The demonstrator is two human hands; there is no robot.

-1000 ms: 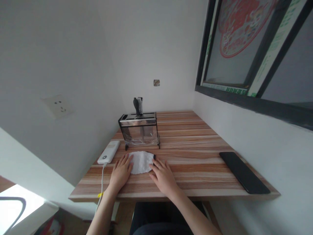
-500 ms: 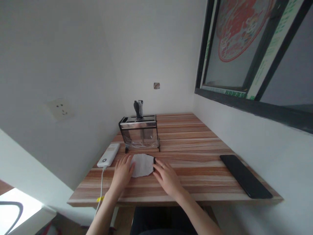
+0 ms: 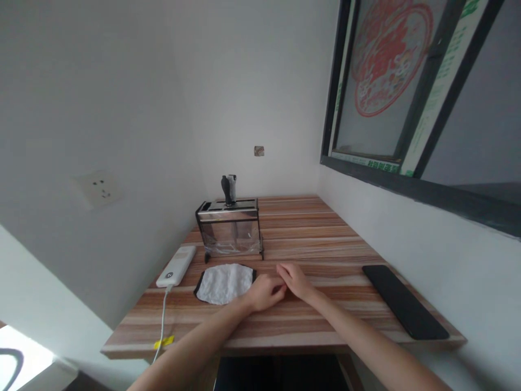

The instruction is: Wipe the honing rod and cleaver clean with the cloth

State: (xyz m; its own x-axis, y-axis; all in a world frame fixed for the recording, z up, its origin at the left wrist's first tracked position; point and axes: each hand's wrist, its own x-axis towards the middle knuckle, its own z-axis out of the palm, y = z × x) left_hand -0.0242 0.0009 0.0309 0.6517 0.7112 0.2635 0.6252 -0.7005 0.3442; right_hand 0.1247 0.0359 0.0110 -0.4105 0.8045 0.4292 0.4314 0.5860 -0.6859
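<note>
White cloth [image 3: 223, 283] already spread flat, just beside left hand [image 3: 264, 291]; right hand [image 3: 295, 279] touches the left; both loosely curled, holding nothing.

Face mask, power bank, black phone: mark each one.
face mask [image 3: 225, 283], head view, middle of the white cloth
power bank [image 3: 176, 266], head view, centre of its white top
black phone [image 3: 405, 300], head view, centre of its dark face

On the wooden table [image 3: 325, 239] before me: far left, a clear metal-framed box [image 3: 230, 234]; nearer, a white power bank [image 3: 176, 266] with its cable [image 3: 161, 320]. A black phone [image 3: 405, 301] lies near right.
</note>
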